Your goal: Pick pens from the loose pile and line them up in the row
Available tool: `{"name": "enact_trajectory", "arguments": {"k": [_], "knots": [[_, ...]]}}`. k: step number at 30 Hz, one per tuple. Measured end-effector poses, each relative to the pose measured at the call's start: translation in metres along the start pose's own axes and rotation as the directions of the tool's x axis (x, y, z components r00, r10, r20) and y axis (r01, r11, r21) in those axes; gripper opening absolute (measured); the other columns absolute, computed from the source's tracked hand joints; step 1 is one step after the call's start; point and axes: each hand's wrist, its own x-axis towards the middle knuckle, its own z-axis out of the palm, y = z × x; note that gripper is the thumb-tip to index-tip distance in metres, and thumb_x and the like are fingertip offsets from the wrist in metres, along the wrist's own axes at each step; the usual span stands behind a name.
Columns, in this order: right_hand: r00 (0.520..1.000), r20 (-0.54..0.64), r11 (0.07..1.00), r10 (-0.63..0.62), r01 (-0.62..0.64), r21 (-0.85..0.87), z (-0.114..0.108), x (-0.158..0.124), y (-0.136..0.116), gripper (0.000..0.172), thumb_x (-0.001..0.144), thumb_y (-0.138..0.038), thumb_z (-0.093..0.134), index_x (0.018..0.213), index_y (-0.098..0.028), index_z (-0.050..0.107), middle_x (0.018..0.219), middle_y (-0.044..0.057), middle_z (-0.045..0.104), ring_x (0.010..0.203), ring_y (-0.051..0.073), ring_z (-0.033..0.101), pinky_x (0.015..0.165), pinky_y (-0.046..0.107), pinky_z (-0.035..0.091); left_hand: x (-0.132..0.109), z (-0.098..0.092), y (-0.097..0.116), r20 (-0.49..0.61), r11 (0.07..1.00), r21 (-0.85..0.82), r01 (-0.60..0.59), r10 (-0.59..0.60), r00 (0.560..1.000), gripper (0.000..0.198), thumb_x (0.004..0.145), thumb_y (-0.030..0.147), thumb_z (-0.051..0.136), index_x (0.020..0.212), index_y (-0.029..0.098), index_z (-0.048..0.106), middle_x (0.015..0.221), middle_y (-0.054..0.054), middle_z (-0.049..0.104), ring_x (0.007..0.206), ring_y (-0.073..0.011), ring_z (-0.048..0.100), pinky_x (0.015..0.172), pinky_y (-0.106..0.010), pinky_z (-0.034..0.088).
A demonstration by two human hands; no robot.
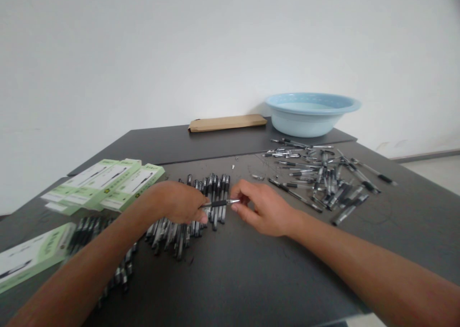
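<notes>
White wall (161, 53) rises behind the desk (251, 274). One pen (219, 203) spans the gap from the left hand (183, 202), gripping its rear, to the right hand (264, 208), pinching its tip.

A slim pen (218, 203) with a dark ribbed-looking grip and silvery tip is held nearly level above the right-hand part of a row of pens (216, 216), its point aimed rightward past the row's edge. The row's clear-barreled, black-ended pens lie side by side, partly hidden from view.
</notes>
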Motion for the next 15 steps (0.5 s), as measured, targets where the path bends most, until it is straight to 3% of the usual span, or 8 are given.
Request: {"name": "enact_trajectory", "arguments": {"k": [15], "knots": [[1.000, 0.004, 1.000, -0.027, 0.028, -0.010, -0.0004, 0.0004, -0.0002, 0.005, 0.085, -0.022, 0.050, 0.088, -0.019, 0.049, 0.077, 0.001, 0.058, 0.068, 0.013, 0.053, 0.063, 0.023, 0.038, -0.0016, -0.0032, 0.0037, 0.028, 0.999, 0.030, 0.016, -0.017, 0.999, 0.030, 0.087, 0.030, 0.049, 0.109, 0.020, 0.064, 0.100, -0.010, 0.071, 0.083, -0.0233, 0.064, 0.066, -0.028, 0.046]]}}
